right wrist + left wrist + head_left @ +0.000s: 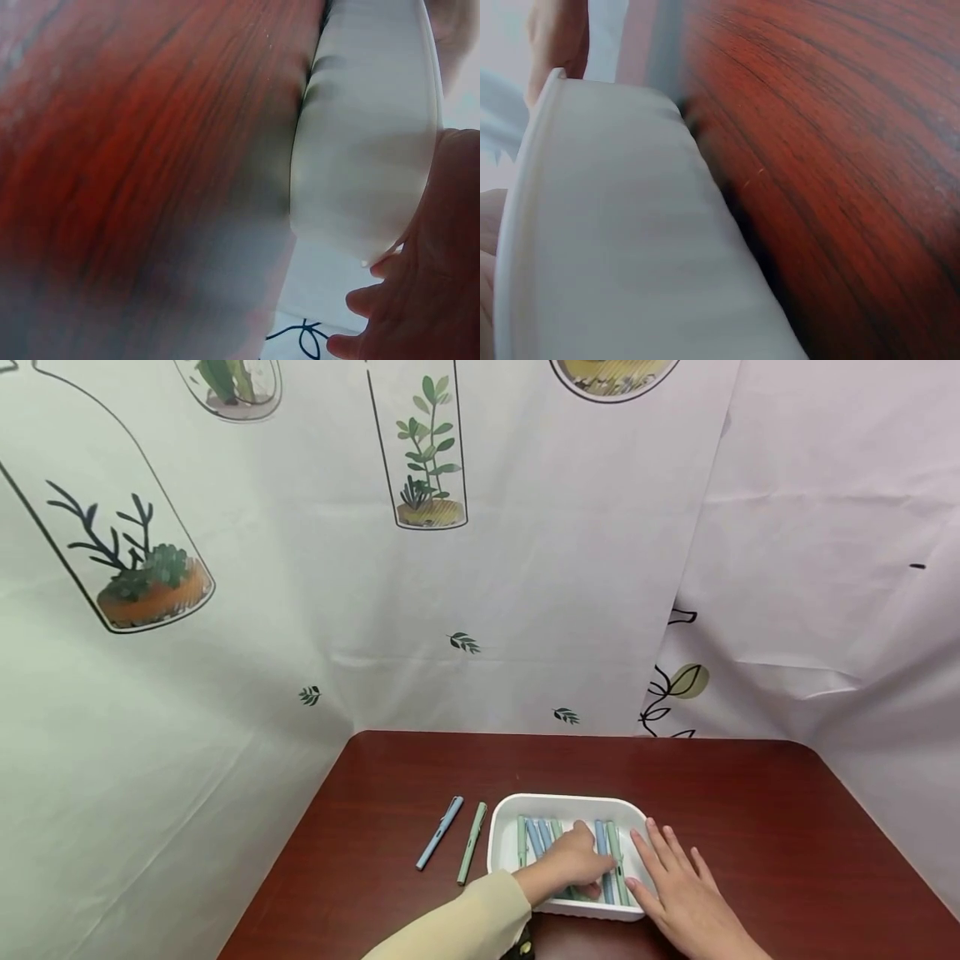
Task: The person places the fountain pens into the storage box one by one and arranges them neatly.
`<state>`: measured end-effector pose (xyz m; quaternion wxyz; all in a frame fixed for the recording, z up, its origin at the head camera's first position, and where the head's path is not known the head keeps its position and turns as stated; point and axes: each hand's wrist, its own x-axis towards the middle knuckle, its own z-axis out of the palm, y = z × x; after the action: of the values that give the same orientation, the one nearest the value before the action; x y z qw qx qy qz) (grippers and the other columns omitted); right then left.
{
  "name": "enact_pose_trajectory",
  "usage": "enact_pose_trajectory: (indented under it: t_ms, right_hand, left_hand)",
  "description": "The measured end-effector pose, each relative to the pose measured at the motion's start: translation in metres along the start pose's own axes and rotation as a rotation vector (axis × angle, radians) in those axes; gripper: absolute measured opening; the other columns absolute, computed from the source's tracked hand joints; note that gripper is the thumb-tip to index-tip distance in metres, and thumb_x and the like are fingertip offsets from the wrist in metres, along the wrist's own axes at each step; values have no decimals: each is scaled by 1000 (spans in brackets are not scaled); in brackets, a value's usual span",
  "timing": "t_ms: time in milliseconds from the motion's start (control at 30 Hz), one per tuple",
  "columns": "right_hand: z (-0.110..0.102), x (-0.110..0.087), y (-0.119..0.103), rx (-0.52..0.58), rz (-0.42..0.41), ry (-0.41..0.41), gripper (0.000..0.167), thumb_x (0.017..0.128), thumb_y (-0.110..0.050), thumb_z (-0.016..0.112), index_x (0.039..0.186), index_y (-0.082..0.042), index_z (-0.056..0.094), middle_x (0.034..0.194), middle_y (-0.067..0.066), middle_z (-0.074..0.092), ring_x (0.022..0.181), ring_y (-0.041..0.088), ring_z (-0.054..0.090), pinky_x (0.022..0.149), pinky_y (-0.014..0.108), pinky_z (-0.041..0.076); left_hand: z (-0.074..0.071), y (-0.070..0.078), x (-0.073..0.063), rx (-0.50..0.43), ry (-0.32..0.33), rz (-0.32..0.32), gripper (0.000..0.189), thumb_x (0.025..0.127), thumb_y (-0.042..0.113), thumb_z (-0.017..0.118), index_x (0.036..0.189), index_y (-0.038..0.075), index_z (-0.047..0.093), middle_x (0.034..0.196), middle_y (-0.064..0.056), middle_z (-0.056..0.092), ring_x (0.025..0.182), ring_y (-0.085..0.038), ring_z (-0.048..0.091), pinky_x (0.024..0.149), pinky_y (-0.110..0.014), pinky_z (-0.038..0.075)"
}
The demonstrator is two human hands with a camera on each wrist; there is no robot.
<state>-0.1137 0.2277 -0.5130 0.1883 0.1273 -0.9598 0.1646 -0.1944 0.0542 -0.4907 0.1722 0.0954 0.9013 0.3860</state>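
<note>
A white tray (517,803) holds a row of light blue and light green pens, among them a green pen (522,839) at its left and a blue pen (601,839) at its right. My left hand (576,858) reaches down into the tray, over the middle pens and beside the right-hand pair. Its palm hides the fingertips, so I cannot tell whether it grips a pen. At the tray's right wall, my right hand (686,893) has its fingers spread and straight, close along the rim (436,97).
Left of the tray, a capped blue pen (439,833) and a green pen (472,843) lie on the dark red wooden table (390,768). A white cloth (525,610) printed with plants in jars hangs behind the table and around its sides.
</note>
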Motion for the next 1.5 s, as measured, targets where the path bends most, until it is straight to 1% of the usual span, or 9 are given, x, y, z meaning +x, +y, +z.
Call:
enact_pose_trajectory:
  t_ms: [67, 167, 300, 500, 767, 867, 1000, 1100, 1500]
  right_hand:
    - [0, 0, 0, 0, -1, 1, 62, 98, -42, 62, 151, -13, 49, 163, 13, 35, 152, 0, -9, 125, 52, 0]
    - [1, 0, 0, 7, 8, -11, 62, 98, -43, 62, 151, -14, 49, 162, 14, 35, 156, 11, -2, 125, 53, 0]
    - [-2, 1, -1, 17, 38, -45, 63, 98, -45, 62, 151, -14, 49, 161, 14, 36, 152, 33, 25, 112, 65, 26]
    - [-3, 2, 0, 28, 62, -81, 64, 97, -46, 63, 151, -14, 49, 161, 15, 36, 145, 42, 34, 108, 67, 28]
    - [-4, 1, -2, 31, 61, -69, 64, 97, -46, 63, 151, -14, 49, 161, 15, 36, 146, 41, 34, 108, 66, 29]
    - [-2, 1, -3, 24, 46, -48, 64, 98, -45, 63, 152, -14, 48, 162, 15, 36, 150, 36, 29, 121, 62, 12]
    - [-2, 2, -4, 15, 41, -42, 64, 98, -45, 62, 152, -15, 47, 162, 14, 35, 153, 29, 24, 121, 61, 12]
    - [-4, 3, -5, 17, 54, -61, 64, 98, -46, 62, 152, -15, 48, 162, 15, 35, 151, 33, 27, 109, 65, 29]
    - [-3, 3, -5, 32, 86, -97, 65, 97, -47, 63, 152, -14, 48, 162, 15, 34, 146, 42, 33, 110, 67, 27]
  left_hand:
    - [-4, 0, -2, -30, 22, 17, 47, 87, 24, 73, 120, -4, 55, 58, -2, 60, 39, -12, 60, 55, -21, 49]
    - [-12, -1, -6, -104, 36, 44, 33, 88, 20, 72, 112, 5, 56, 60, -1, 62, 43, -13, 64, 56, -22, 49]
    - [-28, 1, -15, -252, 22, 87, 32, 89, 14, 70, 115, 4, 54, 72, 0, 63, 49, -15, 67, 53, -30, 56]
    - [-54, 0, -26, -393, 16, 157, 37, 92, 12, 71, 121, -1, 54, 85, -4, 60, 63, -17, 70, 57, -33, 60]
    - [-100, -13, -38, -411, 109, 252, 34, 92, 17, 71, 120, 3, 58, 96, -4, 63, 82, -14, 66, 70, -30, 61]
    - [-117, -19, -39, -352, 166, 285, 32, 94, 19, 70, 120, 5, 60, 103, -4, 65, 91, -15, 65, 75, -30, 59]
    - [-134, -31, -39, -277, 203, 324, 32, 97, 22, 68, 123, 6, 60, 112, -7, 68, 104, -23, 67, 86, -38, 57]
    - [-142, -39, -39, -262, 208, 347, 33, 98, 22, 67, 126, 5, 61, 118, -10, 68, 112, -28, 66, 92, -44, 55]
    - [-156, -77, -33, -210, 261, 353, 31, 98, 16, 66, 127, 6, 63, 123, -13, 68, 116, -31, 64, 93, -45, 55]
